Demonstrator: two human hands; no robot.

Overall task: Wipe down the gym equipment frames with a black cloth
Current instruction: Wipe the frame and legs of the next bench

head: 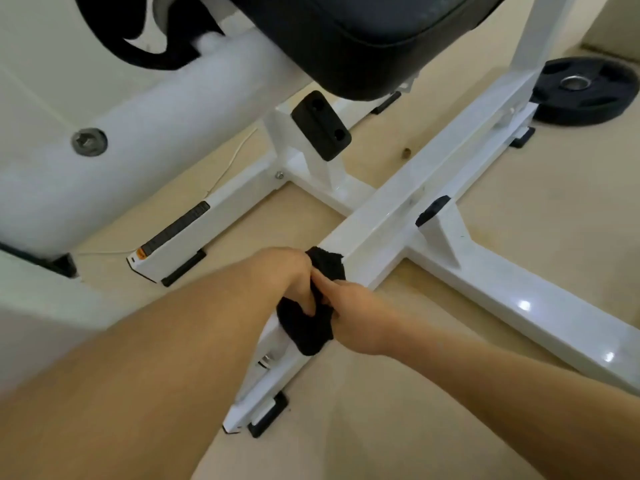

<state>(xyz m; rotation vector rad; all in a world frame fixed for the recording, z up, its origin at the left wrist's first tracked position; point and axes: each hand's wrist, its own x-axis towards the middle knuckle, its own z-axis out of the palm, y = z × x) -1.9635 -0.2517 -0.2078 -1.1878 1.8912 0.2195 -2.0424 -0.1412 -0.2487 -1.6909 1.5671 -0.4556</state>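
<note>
A white steel frame (408, 216) of a gym machine lies across the tan floor, with cross beams running left and right. A black cloth (308, 327) is bunched on the long floor beam near its lower end. My left hand (287, 271) grips the cloth from above, fingers curled into it. From the right, my right hand (356, 313) meets it and pinches the same cloth, index finger stretched along the fold. Part of the cloth sticks out above the hands against the beam.
A black padded seat (363, 39) hangs over the frame at the top. A black weight plate (585, 91) lies on the floor at the upper right. Black rubber bumpers (320, 124) and feet (268, 415) sit on the frame. A thick white tube (138, 140) crosses the left.
</note>
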